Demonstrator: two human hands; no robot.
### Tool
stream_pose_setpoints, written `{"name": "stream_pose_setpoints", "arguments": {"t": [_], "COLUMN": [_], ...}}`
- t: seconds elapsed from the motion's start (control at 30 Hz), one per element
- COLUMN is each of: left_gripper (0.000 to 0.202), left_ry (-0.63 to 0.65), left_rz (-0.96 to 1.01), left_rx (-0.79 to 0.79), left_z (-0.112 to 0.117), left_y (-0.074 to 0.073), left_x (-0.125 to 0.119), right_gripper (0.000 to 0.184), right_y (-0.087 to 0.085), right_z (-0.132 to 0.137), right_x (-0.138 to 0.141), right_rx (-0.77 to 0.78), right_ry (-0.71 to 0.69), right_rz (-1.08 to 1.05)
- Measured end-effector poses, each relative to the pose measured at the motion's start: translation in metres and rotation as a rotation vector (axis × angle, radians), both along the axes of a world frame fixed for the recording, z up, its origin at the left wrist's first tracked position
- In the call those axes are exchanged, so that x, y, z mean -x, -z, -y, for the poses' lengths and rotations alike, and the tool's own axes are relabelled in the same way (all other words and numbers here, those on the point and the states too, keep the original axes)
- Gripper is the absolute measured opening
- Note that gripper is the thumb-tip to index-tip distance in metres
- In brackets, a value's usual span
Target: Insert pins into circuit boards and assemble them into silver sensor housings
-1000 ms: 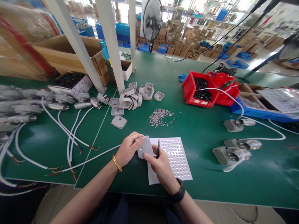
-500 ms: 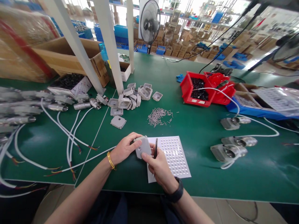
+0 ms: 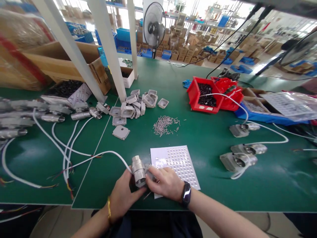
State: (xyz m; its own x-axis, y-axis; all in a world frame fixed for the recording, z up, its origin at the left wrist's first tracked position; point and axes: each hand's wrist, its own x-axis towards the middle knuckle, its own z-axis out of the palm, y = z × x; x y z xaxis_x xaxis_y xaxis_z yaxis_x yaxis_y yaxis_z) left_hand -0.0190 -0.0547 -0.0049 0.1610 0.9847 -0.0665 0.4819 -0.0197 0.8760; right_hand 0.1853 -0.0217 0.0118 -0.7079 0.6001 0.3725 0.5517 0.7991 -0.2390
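A motorized ball valve (image 3: 138, 170), a silver metal body on a grey housing, is held over the bench near its front edge, metal side toward me. My left hand (image 3: 123, 191) wraps its left side and underside, where a white cable leads off to the left. My right hand (image 3: 164, 181) is closed on the grey housing at the right, which its fingers mostly hide. Below the right hand a thin tip (image 3: 147, 195) pokes out; the rest of that tool is hidden. Beside and partly beneath the right hand lies a white sheet of clear round stickers (image 3: 183, 165).
Loose screws (image 3: 162, 125) lie in a pile beyond the sheet. Grey housing covers (image 3: 132, 107) are heaped behind, with one flat cover (image 3: 121, 132) nearer. Finished-looking valves (image 3: 237, 162) and red bins (image 3: 203, 96) stand right; cabled valves (image 3: 52, 117) crowd the left.
The valve has been turned over: its flat grey cover faced up before, and its metal body shows now. Both hands moved nearer the bench's front edge, and the dark thin tool is mostly hidden.
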Motion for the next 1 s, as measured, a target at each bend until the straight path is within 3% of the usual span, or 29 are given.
{"name": "stream_pose_setpoints", "arguments": {"t": [0.1,0.2,0.3,0.37,0.43,0.53,0.63,0.8,1.0], "left_gripper": [0.041,0.046,0.046,0.050,0.054,0.039,0.019,0.014,0.015], "left_ry": [0.047,0.165,0.236,0.302,0.370,0.301,0.225,0.272,0.315], "left_rz": [-0.013,-0.043,-0.065,-0.091,-0.129,-0.215,-0.361,-0.459,-0.492], "left_rx": [-0.119,-0.266,-0.302,-0.272,-0.233,-0.172,-0.165,-0.207,-0.238], "left_z": [-0.007,-0.009,-0.015,-0.023,-0.033,-0.054,-0.079,-0.110,-0.115], "left_y": [-0.006,-0.004,-0.002,-0.005,-0.010,-0.018,-0.019,-0.010,-0.004], "left_x": [-0.009,-0.015,-0.014,-0.005,0.008,0.018,0.001,-0.037,-0.033], "right_gripper": [0.032,0.033,0.024,0.015,0.013,0.017,0.009,0.004,0.012], "right_y": [-0.002,-0.001,0.002,0.003,0.003,0.004,0.004,0.004,0.006], "right_z": [0.007,0.001,-0.038,-0.075,-0.108,-0.137,-0.143,-0.136,-0.130], "right_x": [-0.009,-0.033,-0.052,-0.053,-0.047,-0.032,-0.020,-0.018,-0.018], "right_rx": [-0.035,0.093,0.259,0.338,0.355,0.355,0.343,0.292,0.279], "right_ry": [-0.044,-0.007,0.366,0.574,0.647,0.691,0.717,0.733,0.752], "right_rz": [0.085,-0.056,-0.212,-0.156,-0.095,-0.005,0.092,0.222,0.337]}}
